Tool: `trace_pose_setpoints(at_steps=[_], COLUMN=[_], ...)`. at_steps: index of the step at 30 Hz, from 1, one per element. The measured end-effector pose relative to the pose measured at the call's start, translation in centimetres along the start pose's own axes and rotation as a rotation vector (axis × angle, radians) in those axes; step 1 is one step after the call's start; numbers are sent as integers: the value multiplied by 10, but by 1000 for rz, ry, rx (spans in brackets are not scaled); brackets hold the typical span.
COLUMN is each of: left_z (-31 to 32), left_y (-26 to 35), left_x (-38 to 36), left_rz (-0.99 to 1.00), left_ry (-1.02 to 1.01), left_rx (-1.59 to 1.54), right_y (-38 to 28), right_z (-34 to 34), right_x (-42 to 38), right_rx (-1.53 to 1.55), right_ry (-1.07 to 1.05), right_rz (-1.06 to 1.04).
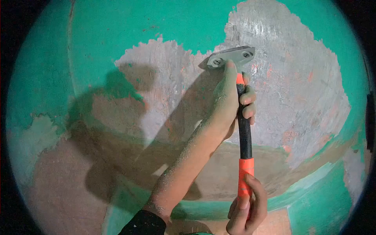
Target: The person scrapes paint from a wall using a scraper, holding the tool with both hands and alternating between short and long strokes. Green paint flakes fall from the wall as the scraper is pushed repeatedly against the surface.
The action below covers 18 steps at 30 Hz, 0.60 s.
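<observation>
A wall scraper [245, 137] with a long black and orange handle is held upright in both my hands. Its wide grey metal head [231, 57], fixed with two screws, lies against the wall near the lower edge of the green paint. My left hand [231, 94] is closed round the upper handle just below the head, thumb pressed up by the metal. Pale dust covers that hand and forearm. Lower down, my right hand [248, 207] grips the orange end of the handle with its fingers curled.
Green paint [188, 19] covers the upper wall [274, 90], with a large bare grey patch of plaster below and right. A brownish curved band [211, 168] crosses underneath. Shadows of my arms fall to the left. A thin vertical crack [70, 35] runs at upper left.
</observation>
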State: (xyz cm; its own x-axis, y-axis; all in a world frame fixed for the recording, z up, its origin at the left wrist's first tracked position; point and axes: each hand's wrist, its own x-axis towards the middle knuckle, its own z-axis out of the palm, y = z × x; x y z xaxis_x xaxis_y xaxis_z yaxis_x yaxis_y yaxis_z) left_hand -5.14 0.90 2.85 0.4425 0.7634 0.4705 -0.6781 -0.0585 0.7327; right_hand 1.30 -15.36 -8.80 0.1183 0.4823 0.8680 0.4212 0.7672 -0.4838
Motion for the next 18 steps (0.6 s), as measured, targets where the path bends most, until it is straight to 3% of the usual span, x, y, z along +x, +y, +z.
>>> trace_pose_setpoints(at_steps=[3,13,16,18], left_z=[3,17,9,13], left_y=[10,15,5,4], left_x=[16,14,9,2], left_rz=[98,67,40,40], left_ry=[-40,-1,-26,-11], left_rx=[-16,-81,-38,-64], right_y=[5,-3,-3,-2], right_z=[6,-4,-11,-2], right_x=[14,18,9,5], right_rx=[-2,12,-35,-23], right_ry=[-12,18,-25,74], right_rz=[-52,-49,-7,91])
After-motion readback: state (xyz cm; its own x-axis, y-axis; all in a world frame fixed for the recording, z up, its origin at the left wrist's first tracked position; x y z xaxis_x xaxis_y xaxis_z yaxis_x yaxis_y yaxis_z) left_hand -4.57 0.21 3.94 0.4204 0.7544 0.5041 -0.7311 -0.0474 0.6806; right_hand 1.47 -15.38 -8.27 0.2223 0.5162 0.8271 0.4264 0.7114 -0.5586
